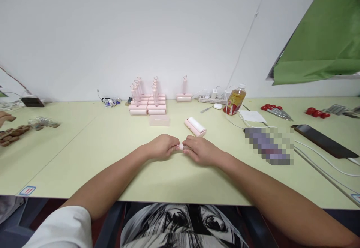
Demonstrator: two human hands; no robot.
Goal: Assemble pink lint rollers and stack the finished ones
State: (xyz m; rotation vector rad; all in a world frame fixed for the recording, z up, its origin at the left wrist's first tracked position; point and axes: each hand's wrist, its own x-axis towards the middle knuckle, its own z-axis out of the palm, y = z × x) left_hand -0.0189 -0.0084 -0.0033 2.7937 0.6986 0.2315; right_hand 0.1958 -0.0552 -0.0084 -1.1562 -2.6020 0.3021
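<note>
My left hand [164, 146] and my right hand [201, 149] meet over the middle of the table, both with fingers closed. Between them is a pale pink lint roller handle [181, 147], mostly covered by the fingers. My left fingers pinch its left end, while the right ones wrap round its right part. Just beyond my right hand lies a pink lint roller head [195, 127] with a white roll. A clear pinkish cover [159, 120] rests farther back. Behind it, several pink lint rollers [147, 103] stand grouped with handles upright, and one more lint roller [183, 97] is to their right.
At right are a drink bottle [236, 99], white paper [253, 116], a blurred-out object [268, 146], a phone [323, 140] and cables. A screwdriver [206, 109] lies near a power strip [212, 99]. Another person's hand [6, 117] shows at far left.
</note>
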